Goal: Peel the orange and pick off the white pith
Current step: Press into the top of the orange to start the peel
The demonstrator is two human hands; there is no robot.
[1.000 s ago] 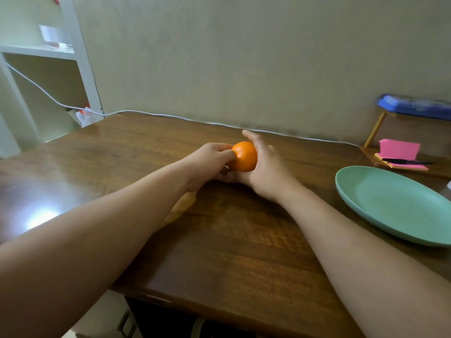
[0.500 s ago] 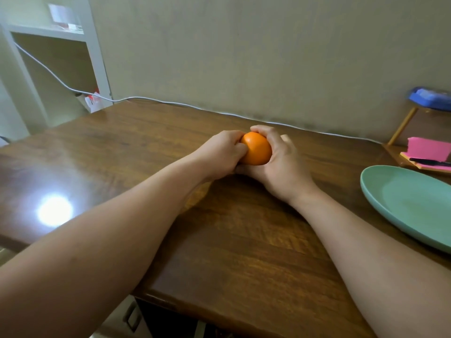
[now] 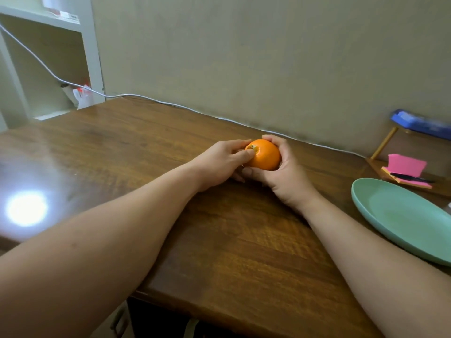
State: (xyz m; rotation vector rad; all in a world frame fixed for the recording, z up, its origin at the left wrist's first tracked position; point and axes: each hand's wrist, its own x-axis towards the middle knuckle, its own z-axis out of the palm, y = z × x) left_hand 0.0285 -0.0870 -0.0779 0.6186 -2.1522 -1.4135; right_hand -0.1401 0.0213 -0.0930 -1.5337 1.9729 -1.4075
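A round orange (image 3: 266,156) is held just above the wooden table (image 3: 244,252), far of centre. My right hand (image 3: 283,174) cups it from the right and below, fingers curled over its top. My left hand (image 3: 220,161) is at its left side, thumb and forefinger pinching at a small pale break in the peel near the stem end. The rest of the peel looks whole.
A green plate (image 3: 402,218) lies at the right. Behind it a small wooden stand holds pink sticky notes (image 3: 406,165) with a black pen and a blue thing on top. A white cable (image 3: 170,106) runs along the wall. A shelf unit stands at far left.
The orange has been turned in my hands so its stem end faces me. My left thumb has dug in there and a small pale opening now shows in the peel.
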